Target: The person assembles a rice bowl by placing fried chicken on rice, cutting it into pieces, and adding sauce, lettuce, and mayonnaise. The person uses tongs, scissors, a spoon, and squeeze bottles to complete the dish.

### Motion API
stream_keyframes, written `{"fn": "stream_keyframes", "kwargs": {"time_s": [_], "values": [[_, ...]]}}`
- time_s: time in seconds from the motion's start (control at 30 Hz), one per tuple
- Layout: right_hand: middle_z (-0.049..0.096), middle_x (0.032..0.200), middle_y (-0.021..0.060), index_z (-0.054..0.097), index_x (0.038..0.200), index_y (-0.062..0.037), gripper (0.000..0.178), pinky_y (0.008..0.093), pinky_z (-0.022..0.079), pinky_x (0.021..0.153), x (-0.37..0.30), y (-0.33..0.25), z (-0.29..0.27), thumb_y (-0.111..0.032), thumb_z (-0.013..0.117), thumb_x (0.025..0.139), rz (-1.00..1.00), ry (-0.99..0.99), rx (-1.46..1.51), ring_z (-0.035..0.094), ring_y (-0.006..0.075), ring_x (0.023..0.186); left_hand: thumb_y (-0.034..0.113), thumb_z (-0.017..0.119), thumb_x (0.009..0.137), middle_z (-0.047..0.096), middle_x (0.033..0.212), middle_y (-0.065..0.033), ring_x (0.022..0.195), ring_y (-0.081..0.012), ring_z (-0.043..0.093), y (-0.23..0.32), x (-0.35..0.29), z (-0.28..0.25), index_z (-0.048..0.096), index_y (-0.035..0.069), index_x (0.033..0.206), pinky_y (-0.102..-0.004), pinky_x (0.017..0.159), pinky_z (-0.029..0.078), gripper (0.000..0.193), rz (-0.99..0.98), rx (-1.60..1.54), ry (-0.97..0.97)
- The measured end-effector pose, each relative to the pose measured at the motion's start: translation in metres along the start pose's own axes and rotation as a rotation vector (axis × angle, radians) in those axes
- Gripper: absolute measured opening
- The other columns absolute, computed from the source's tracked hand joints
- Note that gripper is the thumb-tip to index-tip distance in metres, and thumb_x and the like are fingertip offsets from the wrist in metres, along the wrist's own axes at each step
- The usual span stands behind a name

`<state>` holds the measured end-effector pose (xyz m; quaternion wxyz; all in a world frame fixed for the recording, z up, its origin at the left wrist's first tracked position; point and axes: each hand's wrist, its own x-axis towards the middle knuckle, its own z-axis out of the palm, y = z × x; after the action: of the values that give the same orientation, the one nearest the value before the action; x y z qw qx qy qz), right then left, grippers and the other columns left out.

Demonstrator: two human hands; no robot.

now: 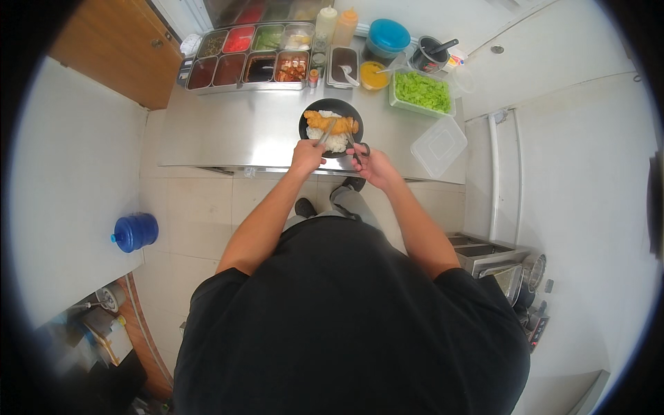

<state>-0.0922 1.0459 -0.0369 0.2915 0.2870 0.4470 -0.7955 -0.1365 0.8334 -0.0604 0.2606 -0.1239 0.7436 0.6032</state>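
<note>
A black bowl (303,131) stands at the front edge of the steel counter, with white rice (337,143) and a long piece of golden fried, breaded food (321,123) across it. My left hand (307,157) is closed on metal tongs (325,134), whose tips reach the fried piece. Black-handled scissors (357,156) are in my right hand (372,165), fingers through the handles. Their blades point at the fried piece's right part; whether they touch it I cannot tell.
Steel pans (242,84) of sauces and toppings line the back left, beside two squeeze bottles (344,28). Further right are a yellow sauce bowl (374,77), a blue-lidded tub (389,36) and a lettuce box (420,94). A clear lid (439,146) lies at the right edge.
</note>
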Motion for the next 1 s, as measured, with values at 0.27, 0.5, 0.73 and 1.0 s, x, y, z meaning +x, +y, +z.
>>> {"fn": "stream_keyframes", "kwargs": {"time_s": [0.27, 0.5, 0.73, 1.0], "values": [[0.063, 0.074, 0.0016, 0.069, 0.097, -0.0058, 0.028, 0.0202, 0.038, 0.05, -0.032, 0.0, -0.019, -0.032, 0.073, 0.089, 0.074, -0.011, -0.268, 0.057, 0.0086, 0.062, 0.018, 0.06, 0.097, 0.068, 0.091, -0.0068, 0.06, -0.0126, 0.064, -0.009, -0.031, -0.02, 0.063, -0.004, 0.122, -0.026, 0.049, 0.047, 0.034, -0.097, -0.063, -0.086], [0.062, 0.075, 0.002, 0.069, 0.099, -0.0039, 0.034, 0.0188, 0.031, 0.045, -0.037, -0.025, -0.034, -0.035, 0.074, 0.088, 0.086, 0.109, -0.463, 0.053, 0.0073, 0.058, 0.022, 0.057, 0.1, 0.067, 0.095, -0.0074, 0.062, -0.0119, 0.059, -0.011, -0.033, -0.009, 0.063, -0.005, 0.119, -0.0253, 0.052, 0.046, 0.034, -0.166, -0.184, -0.058], [0.062, 0.074, 0.0023, 0.068, 0.101, -0.0036, 0.035, 0.0199, 0.033, 0.046, -0.043, -0.022, -0.022, -0.036, 0.074, 0.088, 0.075, 0.041, -0.43, 0.054, 0.0081, 0.057, 0.022, 0.054, 0.101, 0.059, 0.082, -0.0033, 0.055, -0.0102, 0.052, -0.022, -0.063, 0.0, 0.064, -0.005, 0.116, -0.0266, 0.047, 0.041, 0.033, -0.149, -0.136, -0.084], [0.062, 0.076, 0.0015, 0.067, 0.106, -0.0033, 0.035, 0.0195, 0.035, 0.049, -0.027, -0.004, -0.005, -0.035, 0.072, 0.09, 0.091, -0.03, -0.32, 0.055, 0.0071, 0.062, 0.026, 0.054, 0.102, 0.054, 0.072, -0.0016, 0.054, -0.0102, 0.049, -0.039, -0.074, -0.001, 0.061, -0.007, 0.123, -0.0273, 0.047, 0.039, 0.039, -0.1, -0.117, 0.005]]}}
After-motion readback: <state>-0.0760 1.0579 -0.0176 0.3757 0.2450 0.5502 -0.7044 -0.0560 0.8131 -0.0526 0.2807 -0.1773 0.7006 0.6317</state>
